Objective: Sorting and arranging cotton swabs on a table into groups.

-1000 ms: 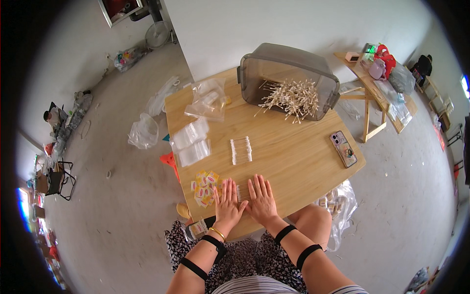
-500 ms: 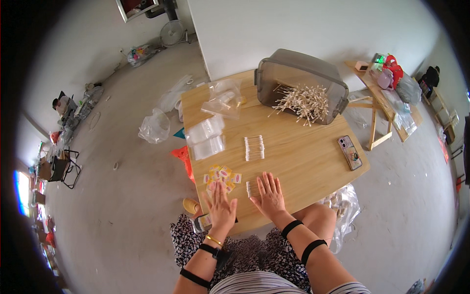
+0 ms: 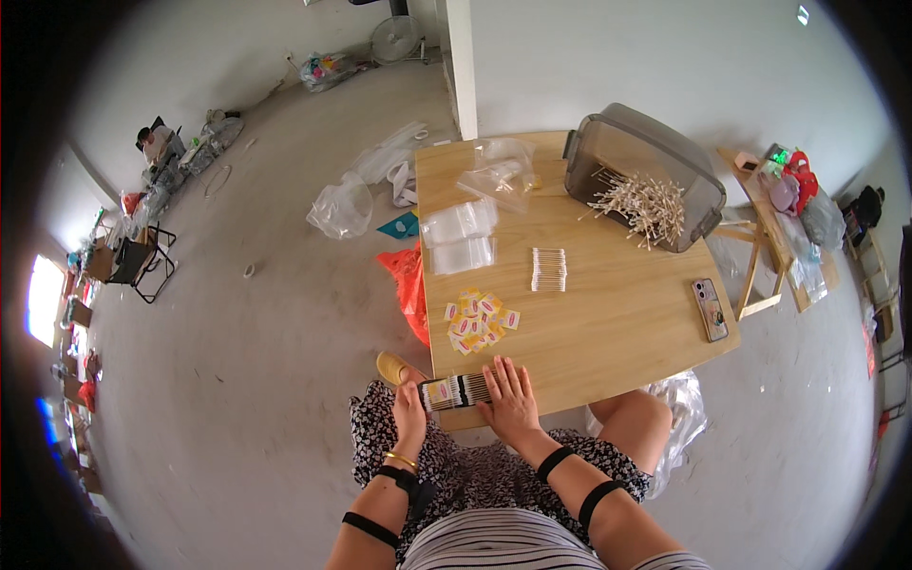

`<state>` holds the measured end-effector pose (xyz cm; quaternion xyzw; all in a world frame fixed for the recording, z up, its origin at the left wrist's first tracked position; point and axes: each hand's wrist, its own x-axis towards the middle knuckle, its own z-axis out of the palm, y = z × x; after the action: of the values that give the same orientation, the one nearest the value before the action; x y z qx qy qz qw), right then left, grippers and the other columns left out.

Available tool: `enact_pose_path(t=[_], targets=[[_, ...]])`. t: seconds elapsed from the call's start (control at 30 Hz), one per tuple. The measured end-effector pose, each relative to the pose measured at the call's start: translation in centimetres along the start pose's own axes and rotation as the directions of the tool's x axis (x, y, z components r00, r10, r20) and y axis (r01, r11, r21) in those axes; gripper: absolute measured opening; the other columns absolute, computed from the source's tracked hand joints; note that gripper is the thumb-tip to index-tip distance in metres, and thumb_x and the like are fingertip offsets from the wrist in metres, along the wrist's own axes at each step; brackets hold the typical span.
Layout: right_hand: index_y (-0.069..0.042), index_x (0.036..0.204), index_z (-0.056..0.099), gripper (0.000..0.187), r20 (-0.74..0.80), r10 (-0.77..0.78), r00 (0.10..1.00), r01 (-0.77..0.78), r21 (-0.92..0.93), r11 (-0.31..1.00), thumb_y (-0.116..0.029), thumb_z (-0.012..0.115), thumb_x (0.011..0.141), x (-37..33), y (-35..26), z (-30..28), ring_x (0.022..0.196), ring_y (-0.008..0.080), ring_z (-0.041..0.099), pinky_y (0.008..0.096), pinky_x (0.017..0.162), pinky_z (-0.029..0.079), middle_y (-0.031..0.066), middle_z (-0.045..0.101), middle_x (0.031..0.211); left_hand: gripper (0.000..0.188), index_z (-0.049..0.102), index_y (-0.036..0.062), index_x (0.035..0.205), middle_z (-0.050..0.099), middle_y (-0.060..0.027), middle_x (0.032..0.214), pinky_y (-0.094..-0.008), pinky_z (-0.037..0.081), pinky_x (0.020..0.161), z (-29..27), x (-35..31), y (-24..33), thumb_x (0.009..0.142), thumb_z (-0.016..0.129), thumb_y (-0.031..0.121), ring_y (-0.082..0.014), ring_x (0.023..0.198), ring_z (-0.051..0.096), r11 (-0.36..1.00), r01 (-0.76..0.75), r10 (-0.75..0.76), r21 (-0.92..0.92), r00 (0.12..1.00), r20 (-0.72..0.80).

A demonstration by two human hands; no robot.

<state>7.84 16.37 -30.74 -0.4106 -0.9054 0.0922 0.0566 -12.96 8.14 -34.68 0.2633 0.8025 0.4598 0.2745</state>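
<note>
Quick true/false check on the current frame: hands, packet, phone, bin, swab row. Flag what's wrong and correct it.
1. The left hand holds one end of the labelled packet. True.
2. The right hand is gripping the phone. False: it is at the packet's right end, fingers outstretched; the phone lies near the table's right edge.
3. The grey bin lies on its side, with loose swabs at its opening. True.
4. The neat swab row is buried under the yellow-and-white cards. False: it lies uncovered, to the right of the cards.
</note>
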Motion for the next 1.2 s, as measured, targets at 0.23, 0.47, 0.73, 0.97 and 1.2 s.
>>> enact_pose_path(t=[0.23,0.47,0.73,0.97,1.2], targets=[[-0.008,0.157,0.024,0.072,-0.013,-0.014,1.000,0.015,0.033,0.999,-0.044,0.048,0.100,0.1,-0.7,0.0,0.153,0.0318,0.014,0.0509,0.123,0.011,0.0150,0.018,0.164,0.064,0.059,-0.0054,0.080,0.061,-0.0158,0.067,-0.0398,0.046,0.057,2.9,1.6,-1.7,0.099,0.052,0.055,-0.0248,0.054,0.056,0.991,-0.125,0.134,0.050,0.943,-0.304],[-0.009,0.157,0.024,0.071,0.021,0.005,1.000,-0.004,-0.025,1.000,-0.046,0.046,0.101,0.1,-0.6,0.1,0.153,0.0322,0.014,0.0527,0.123,0.011,0.0143,0.019,0.164,0.068,0.049,-0.0060,0.065,0.045,-0.0076,0.054,-0.0372,0.037,0.054,3.6,1.7,-1.5,0.099,0.055,0.052,-0.0133,0.056,0.042,0.994,0.009,-0.027,-0.112,0.987,-0.161],[-0.006,0.157,0.023,0.082,0.023,-0.052,0.998,0.050,0.082,0.995,-0.052,0.052,0.096,1.1,-3.4,1.1,0.153,0.0332,0.013,0.0542,0.123,0.009,0.0165,0.018,0.164,0.061,0.052,-0.0040,0.068,0.044,-0.0058,0.057,-0.0352,0.037,0.055,3.1,1.4,-0.6,0.102,0.053,0.047,-0.0109,0.059,0.041,0.976,0.003,-0.036,-0.218,0.989,-0.146],[-0.001,0.156,0.020,0.089,0.054,-0.032,0.998,0.023,0.157,0.987,-0.058,0.050,0.095,1.4,-3.4,0.7,0.153,0.0326,0.011,0.0534,0.123,0.008,0.0184,0.015,0.164,0.060,0.062,-0.0052,0.083,0.063,-0.0175,0.068,-0.0398,0.046,0.064,1.6,1.0,0.8,0.103,0.046,0.049,-0.0274,0.062,0.058,0.999,0.031,-0.034,-0.017,0.984,-0.173],[0.005,0.155,0.017,0.095,0.093,-0.057,0.994,0.062,-0.052,0.997,-0.061,0.048,0.094,1.2,-2.5,0.5,0.153,0.0325,0.010,0.0508,0.123,0.008,0.0195,0.014,0.164,0.060,0.058,-0.0038,0.082,0.058,-0.0245,0.069,-0.0454,0.045,0.064,0.8,1.7,0.5,0.104,0.041,0.049,-0.0419,0.066,0.058,0.992,-0.045,0.044,0.117,0.999,0.012]])
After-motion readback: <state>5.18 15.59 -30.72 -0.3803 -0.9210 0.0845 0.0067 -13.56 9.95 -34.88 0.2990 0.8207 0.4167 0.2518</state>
